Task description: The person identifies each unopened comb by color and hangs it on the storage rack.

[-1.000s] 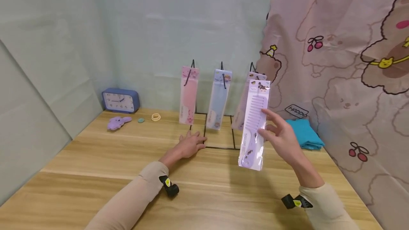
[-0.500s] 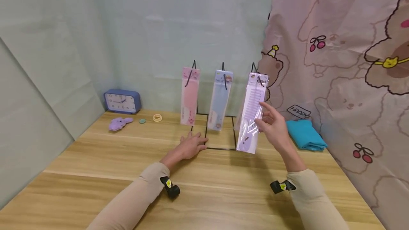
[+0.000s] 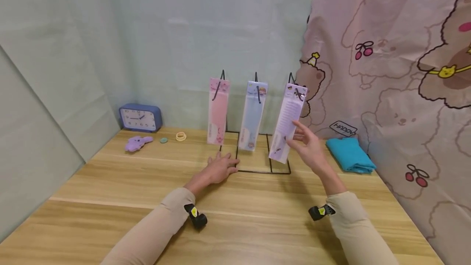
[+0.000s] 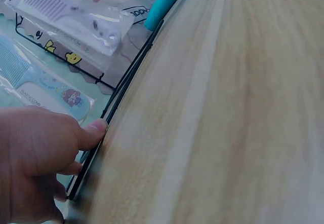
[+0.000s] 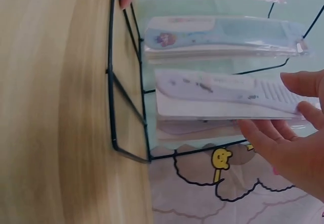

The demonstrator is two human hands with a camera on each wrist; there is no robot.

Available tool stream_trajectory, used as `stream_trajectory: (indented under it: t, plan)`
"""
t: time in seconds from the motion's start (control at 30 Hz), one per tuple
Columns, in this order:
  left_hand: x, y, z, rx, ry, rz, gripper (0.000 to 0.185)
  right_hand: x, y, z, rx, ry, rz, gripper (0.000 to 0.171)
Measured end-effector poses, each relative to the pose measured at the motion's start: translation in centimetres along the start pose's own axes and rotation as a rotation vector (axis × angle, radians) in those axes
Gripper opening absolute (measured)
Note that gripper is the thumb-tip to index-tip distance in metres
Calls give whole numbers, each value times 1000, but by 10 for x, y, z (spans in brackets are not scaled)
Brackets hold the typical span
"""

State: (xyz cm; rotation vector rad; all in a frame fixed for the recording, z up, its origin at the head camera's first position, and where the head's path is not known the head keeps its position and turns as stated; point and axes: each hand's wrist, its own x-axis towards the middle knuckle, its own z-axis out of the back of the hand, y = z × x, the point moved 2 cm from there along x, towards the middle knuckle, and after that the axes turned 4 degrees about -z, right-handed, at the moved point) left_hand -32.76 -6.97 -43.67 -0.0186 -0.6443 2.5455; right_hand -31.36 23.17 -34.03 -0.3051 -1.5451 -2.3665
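Note:
A black wire rack (image 3: 263, 171) stands on the table with packaged combs hanging on its hooks: a pink one (image 3: 218, 113), a light blue one (image 3: 253, 113) and, at the right, a purple one (image 3: 287, 126). The hook's end shows in front of the purple pack's top, and the right wrist view shows another purple pack (image 5: 197, 128) behind it. My right hand (image 3: 310, 150) holds the purple comb pack by its right edge, thumb and forefinger in front, other fingers behind. My left hand (image 3: 217, 169) rests with spread fingers on the rack's base at its front left; its thumb touches the wire.
Back left on the wooden table (image 3: 147, 216) stand a blue alarm clock (image 3: 140, 117), a purple hair clip (image 3: 137, 143), a small teal disc (image 3: 163, 140) and cream rings (image 3: 180, 136). A folded turquoise cloth (image 3: 350, 154) lies right of the rack, near the patterned curtain (image 3: 390, 93).
My right hand has moved the purple comb pack back and down onto the right hook, where it now hangs in front of the other purple pack. My left hand has stayed put.

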Motion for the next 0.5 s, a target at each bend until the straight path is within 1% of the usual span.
stream_trajectory:
  t: [0.07,0.13,0.3,0.5]
  plan:
    - [0,0,-1,-1,3,-4,41,0,-5,0,7,13,1,66]
    - [1,-1,-2,-1,10,-7,41,0,-10,1,-13,9,-9,62]
    - [1,-1,-5,2,11,-6,42,-4,-18,5,-115,16,-53,55]
    - [-1,0,-9,-2,-7,-12,46,-16,-24,13,-223,79,-57,52]
